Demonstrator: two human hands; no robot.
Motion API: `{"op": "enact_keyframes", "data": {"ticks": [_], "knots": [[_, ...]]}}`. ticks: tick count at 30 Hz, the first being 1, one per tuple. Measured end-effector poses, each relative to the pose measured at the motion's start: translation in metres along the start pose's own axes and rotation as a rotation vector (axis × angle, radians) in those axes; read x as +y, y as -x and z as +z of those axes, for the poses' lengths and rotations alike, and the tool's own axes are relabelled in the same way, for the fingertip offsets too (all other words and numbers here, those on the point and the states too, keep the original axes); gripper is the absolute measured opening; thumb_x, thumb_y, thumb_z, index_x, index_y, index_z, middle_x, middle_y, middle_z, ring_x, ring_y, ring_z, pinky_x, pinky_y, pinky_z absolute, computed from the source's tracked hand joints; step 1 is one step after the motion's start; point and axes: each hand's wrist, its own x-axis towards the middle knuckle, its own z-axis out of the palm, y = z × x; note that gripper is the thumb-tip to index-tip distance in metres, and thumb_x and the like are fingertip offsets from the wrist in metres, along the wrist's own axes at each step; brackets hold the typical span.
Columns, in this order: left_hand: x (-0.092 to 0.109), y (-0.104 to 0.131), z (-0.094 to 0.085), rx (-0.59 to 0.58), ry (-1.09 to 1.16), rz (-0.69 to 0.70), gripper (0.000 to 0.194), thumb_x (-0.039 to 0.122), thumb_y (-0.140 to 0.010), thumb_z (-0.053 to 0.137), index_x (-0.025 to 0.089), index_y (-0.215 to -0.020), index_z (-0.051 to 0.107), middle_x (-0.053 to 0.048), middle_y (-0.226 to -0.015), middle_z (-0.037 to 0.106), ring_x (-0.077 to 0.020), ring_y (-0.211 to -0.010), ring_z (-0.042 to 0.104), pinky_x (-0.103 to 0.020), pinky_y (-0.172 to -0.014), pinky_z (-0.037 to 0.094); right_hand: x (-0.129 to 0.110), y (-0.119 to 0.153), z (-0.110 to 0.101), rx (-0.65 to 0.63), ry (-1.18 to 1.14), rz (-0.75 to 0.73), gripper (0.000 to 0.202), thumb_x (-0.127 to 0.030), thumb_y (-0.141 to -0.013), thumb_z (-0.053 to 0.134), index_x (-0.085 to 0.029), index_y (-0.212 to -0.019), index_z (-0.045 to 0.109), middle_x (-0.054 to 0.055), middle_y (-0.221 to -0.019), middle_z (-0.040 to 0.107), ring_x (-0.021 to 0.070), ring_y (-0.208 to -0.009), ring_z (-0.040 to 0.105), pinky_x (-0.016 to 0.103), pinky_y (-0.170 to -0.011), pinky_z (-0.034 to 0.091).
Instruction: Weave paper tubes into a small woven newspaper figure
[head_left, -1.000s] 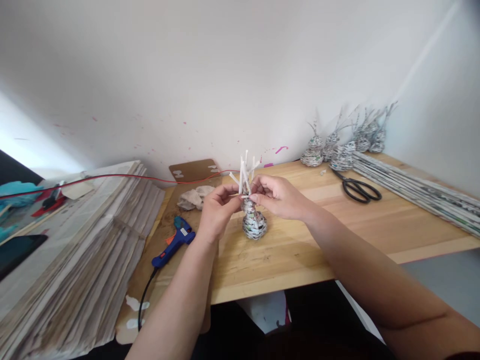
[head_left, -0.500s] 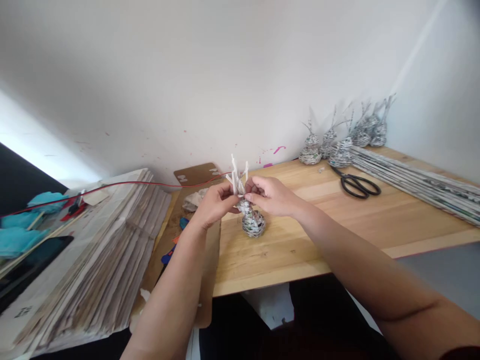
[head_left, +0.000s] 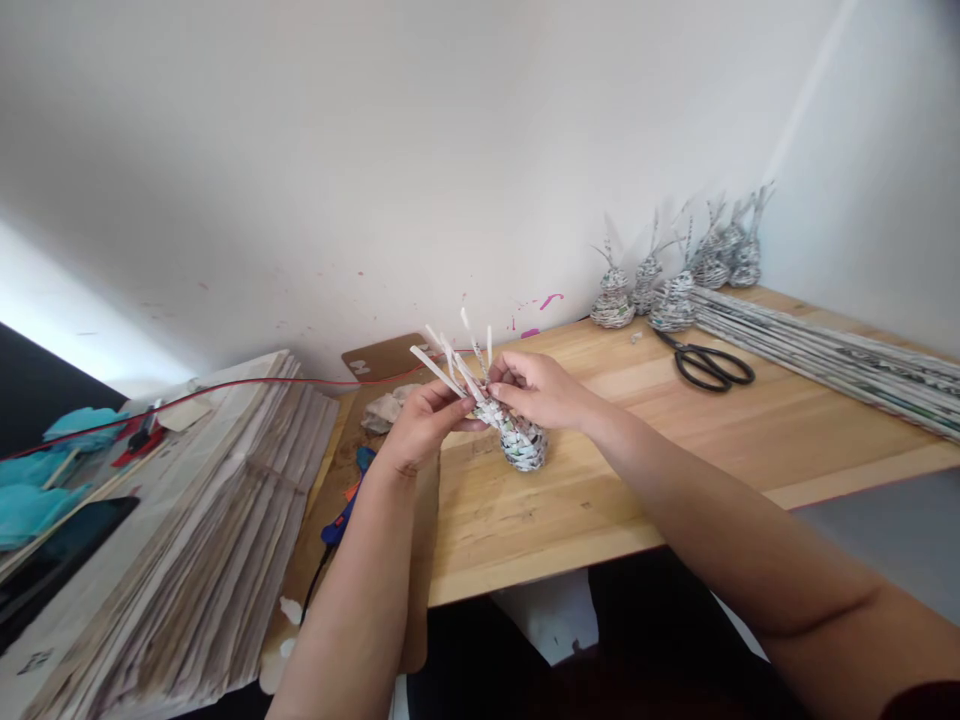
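Note:
A small woven paper vase [head_left: 524, 443] leans to the left above the wooden table, its round base low and its neck between my hands. Several loose white paper strips [head_left: 442, 368] fan up and out from the neck. My left hand [head_left: 431, 425] pinches the neck's left side at the foot of the strips. On the right side, my right hand [head_left: 534, 388] has thumb and fingers closed at the base of one strip. Fingertips hide part of the neck.
Black scissors [head_left: 705, 362] lie on the wooden table [head_left: 600, 500] at the right, beside long paper rolls [head_left: 825, 355] and several woven vases [head_left: 613, 298]. Stacked newspapers [head_left: 225, 500], a blue glue gun [head_left: 341, 515] on a brown board and a red cable [head_left: 247, 380] are at the left.
The vase has tilted, its strips swinging left and its base right. The strips now spread wider. Both hands stay at the neck, and the view has shifted slightly.

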Motion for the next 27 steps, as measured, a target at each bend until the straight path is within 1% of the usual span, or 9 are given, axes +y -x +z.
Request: {"op": "enact_keyframes", "data": {"ticks": [4,9,12,15,18,21,24,27], "knots": [[-0.001,-0.005,0.005,0.095,0.007,0.04,0.036,0.034,-0.066,0.088,0.015,-0.093,0.074,-0.006,-0.087,0.077,-0.0192,-0.074,0.074,-0.033,-0.064,0.067,-0.001,-0.001,0.0,0.043,-0.014,0.048,0.003,-0.021,-0.082,0.061,-0.019,-0.082,0.059,-0.002,-0.065,0.063,0.0119,-0.058,0.06,0.023,-0.052,0.045],[-0.01,-0.009,0.014,0.183,0.01,0.127,0.039,0.034,-0.065,0.089,0.015,-0.09,0.066,-0.004,-0.086,0.075,-0.0165,-0.07,0.073,-0.029,-0.056,0.065,-0.003,0.0,-0.002,0.046,-0.034,0.084,0.005,-0.021,-0.079,0.062,-0.019,-0.082,0.059,-0.001,-0.066,0.063,0.0126,-0.058,0.061,0.024,-0.052,0.046],[-0.016,-0.01,0.02,0.27,0.037,0.222,0.046,0.033,-0.063,0.09,0.019,-0.092,0.058,-0.002,-0.091,0.074,-0.0153,-0.071,0.073,-0.025,-0.052,0.063,-0.001,0.0,-0.003,0.055,-0.022,0.072,0.006,-0.021,-0.078,0.064,-0.019,-0.081,0.059,-0.002,-0.066,0.062,0.0119,-0.058,0.059,0.023,-0.053,0.045],[-0.023,-0.01,0.025,0.339,0.019,0.33,0.043,0.033,-0.065,0.089,0.019,-0.083,0.053,0.0,-0.089,0.071,-0.0131,-0.068,0.072,-0.022,-0.05,0.062,0.002,0.0,-0.004,0.044,-0.023,0.049,0.007,-0.022,-0.078,0.064,-0.02,-0.081,0.058,-0.002,-0.068,0.063,0.012,-0.06,0.059,0.024,-0.054,0.045],[-0.028,-0.008,0.027,0.356,-0.079,0.399,0.03,0.034,-0.072,0.083,0.017,-0.083,0.062,-0.001,-0.089,0.069,-0.0127,-0.067,0.071,-0.023,-0.051,0.062,0.003,0.0,-0.005,0.019,-0.035,0.031,0.008,-0.023,-0.079,0.064,-0.02,-0.081,0.057,-0.002,-0.07,0.063,0.0125,-0.062,0.06,0.024,-0.055,0.045],[-0.031,-0.004,0.027,0.364,-0.175,0.441,0.023,0.033,-0.078,0.079,0.017,-0.09,0.069,-0.003,-0.1,0.066,-0.012,-0.07,0.071,-0.023,-0.054,0.063,-0.001,0.001,-0.007,-0.005,-0.06,0.022,0.008,-0.022,-0.079,0.064,-0.02,-0.081,0.058,-0.002,-0.067,0.062,0.0122,-0.061,0.06,0.023,-0.055,0.045],[-0.031,-0.001,0.027,0.323,-0.225,0.451,0.021,0.034,-0.082,0.075,0.016,-0.089,0.07,-0.003,-0.101,0.064,-0.0112,-0.071,0.07,-0.023,-0.058,0.064,-0.007,0.002,-0.008,-0.023,-0.086,0.023,0.009,-0.025,-0.08,0.065,-0.019,-0.081,0.059,-0.002,-0.067,0.062,0.0121,-0.061,0.059,0.023,-0.055,0.044],[-0.031,0.0,0.027,0.261,-0.221,0.449,0.02,0.035,-0.086,0.072,0.016,-0.091,0.066,-0.002,-0.091,0.064,-0.011,-0.07,0.068,-0.024,-0.061,0.064,-0.008,0.002,-0.006,0.012,-0.092,0.044,0.014,-0.031,-0.082,0.065,-0.018,-0.079,0.061,0.0,-0.069,0.064,0.0121,-0.062,0.059,0.023,-0.055,0.045]]}}
